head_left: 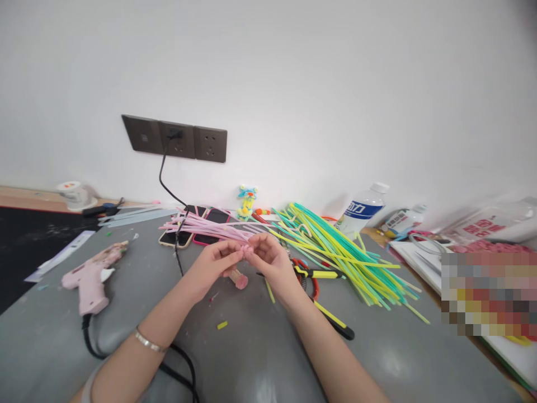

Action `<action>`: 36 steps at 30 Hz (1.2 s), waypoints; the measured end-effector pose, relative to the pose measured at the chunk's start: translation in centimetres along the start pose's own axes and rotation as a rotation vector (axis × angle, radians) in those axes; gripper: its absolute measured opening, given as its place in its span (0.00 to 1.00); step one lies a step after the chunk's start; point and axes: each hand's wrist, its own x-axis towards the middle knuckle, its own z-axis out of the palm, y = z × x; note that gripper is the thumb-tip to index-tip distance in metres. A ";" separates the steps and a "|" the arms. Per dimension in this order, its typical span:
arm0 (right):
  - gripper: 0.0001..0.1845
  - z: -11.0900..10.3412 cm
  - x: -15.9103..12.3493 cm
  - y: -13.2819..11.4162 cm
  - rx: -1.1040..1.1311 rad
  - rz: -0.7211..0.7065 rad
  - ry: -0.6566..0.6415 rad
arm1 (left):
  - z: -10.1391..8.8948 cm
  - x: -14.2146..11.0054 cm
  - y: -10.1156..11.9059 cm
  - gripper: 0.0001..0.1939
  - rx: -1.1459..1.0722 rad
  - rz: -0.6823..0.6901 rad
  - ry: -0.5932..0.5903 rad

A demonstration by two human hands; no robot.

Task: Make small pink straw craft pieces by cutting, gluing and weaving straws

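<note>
While the left hand (213, 264) and right hand (272, 258) pinch one pink piece (244, 251), one glue gun (91, 284) lies apart.

Everything's being shot from a single head-worn camera, pretty close up. The smooth grey tabletop (251, 358) is being looked down on at a slant, the bare left hand (215, 264) and bare right hand (271, 260) are being caught near mid-frame, and the plain white wall (293, 84) is being faced across the top half.
</note>
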 end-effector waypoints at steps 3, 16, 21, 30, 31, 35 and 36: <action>0.14 -0.2 0.0 -0.2 0.011 -0.004 -0.024 | -0.1 -0.1 -0.1 0.16 -0.107 -0.083 -0.036; 0.10 -0.4 0.1 -0.8 0.127 0.118 -0.072 | -0.3 0.0 -0.5 0.13 -0.251 -0.046 -0.063; 0.12 -0.5 0.1 -0.7 0.136 0.113 -0.095 | -0.3 0.0 -0.4 0.14 -0.250 -0.104 -0.051; 0.10 -0.8 0.0 -1.0 -0.025 0.087 -0.141 | -0.2 0.2 -0.6 0.14 -0.285 -0.077 -0.025; 0.10 -0.8 0.0 -1.1 -0.038 0.086 -0.141 | -0.2 0.2 -0.6 0.14 -0.284 -0.078 -0.030; 0.11 -0.7 -0.1 -1.5 -0.069 0.092 -0.140 | -0.3 0.1 -0.7 0.13 -0.265 -0.092 -0.069; 0.12 -0.8 -0.2 -1.6 -0.070 0.099 -0.143 | -0.3 0.1 -0.7 0.13 -0.262 -0.095 -0.075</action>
